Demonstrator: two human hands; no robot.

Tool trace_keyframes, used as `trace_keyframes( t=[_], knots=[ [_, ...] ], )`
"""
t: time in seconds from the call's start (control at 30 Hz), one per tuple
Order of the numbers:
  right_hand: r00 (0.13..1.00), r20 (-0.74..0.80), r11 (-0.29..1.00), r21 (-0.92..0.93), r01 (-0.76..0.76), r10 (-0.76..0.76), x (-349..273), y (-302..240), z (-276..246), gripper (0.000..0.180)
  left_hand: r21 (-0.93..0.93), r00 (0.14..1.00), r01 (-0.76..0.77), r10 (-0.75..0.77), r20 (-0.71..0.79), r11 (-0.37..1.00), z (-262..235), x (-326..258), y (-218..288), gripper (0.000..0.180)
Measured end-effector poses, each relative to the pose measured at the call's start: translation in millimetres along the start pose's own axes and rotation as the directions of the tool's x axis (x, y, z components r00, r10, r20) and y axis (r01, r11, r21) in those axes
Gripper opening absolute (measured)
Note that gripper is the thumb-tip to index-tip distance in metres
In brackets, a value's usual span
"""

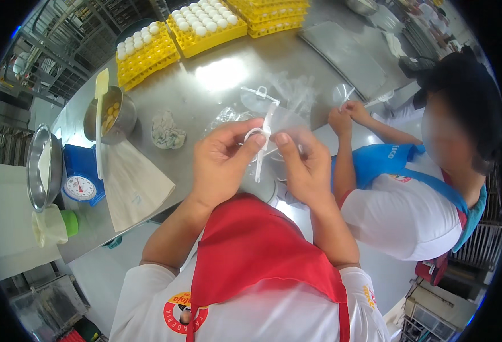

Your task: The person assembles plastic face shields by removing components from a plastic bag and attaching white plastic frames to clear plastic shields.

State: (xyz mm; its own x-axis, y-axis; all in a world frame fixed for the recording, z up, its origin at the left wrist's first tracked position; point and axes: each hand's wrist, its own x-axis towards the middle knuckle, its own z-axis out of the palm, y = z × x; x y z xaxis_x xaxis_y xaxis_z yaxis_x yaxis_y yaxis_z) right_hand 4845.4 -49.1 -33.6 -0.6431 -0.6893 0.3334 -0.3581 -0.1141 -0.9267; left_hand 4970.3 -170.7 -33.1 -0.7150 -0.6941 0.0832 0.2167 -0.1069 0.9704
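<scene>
My left hand (219, 162) and my right hand (302, 165) are raised together above the steel table (205, 91). Between their fingertips they pinch a thin white plastic strip with a loop (260, 142) and a clear plastic bag (288, 122). The strip hangs down between the two hands. More clear bags and another white strip (260, 94) lie on the table just beyond. A red apron covers my chest below.
A co-worker in a white shirt and blue apron stands at my right, hands (347, 114) on a clear bag. Yellow egg trays (205, 23) sit far back. A steel bowl (111, 117) with a spatula, a blue scale (80, 185), a crumpled cloth (167, 132) and a large bowl (43, 168) stand left.
</scene>
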Motion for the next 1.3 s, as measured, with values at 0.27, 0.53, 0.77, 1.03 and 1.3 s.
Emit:
trace_keyframes(
  t=[0.27,0.53,0.77,1.03,1.3],
  knots=[
    [0.999,0.009,0.998,-0.044,-0.045,0.046,1,-3,-4,0.026,-0.010,0.998,0.065,-0.065,0.008,0.998,1,2,3,0.029],
    [0.996,-0.018,0.995,-0.033,-0.089,0.089,-4,-5,-6,0.030,-0.007,0.987,0.150,-0.149,0.064,0.989,0,8,-2,0.034],
    [0.996,-0.009,0.987,-0.134,-0.084,0.084,-6,-10,-7,0.031,-0.051,0.992,0.122,-0.120,0.038,0.991,-1,5,-6,0.032],
    [0.998,0.012,0.982,-0.175,-0.065,0.068,-4,-10,-10,0.036,-0.043,0.987,0.144,-0.140,0.078,0.989,-7,7,-10,0.035],
    [0.989,0.039,0.971,-0.201,-0.130,0.140,0,-4,-16,0.047,-0.032,0.981,0.188,-0.186,0.056,0.982,0,13,-4,0.033]
  ],
)
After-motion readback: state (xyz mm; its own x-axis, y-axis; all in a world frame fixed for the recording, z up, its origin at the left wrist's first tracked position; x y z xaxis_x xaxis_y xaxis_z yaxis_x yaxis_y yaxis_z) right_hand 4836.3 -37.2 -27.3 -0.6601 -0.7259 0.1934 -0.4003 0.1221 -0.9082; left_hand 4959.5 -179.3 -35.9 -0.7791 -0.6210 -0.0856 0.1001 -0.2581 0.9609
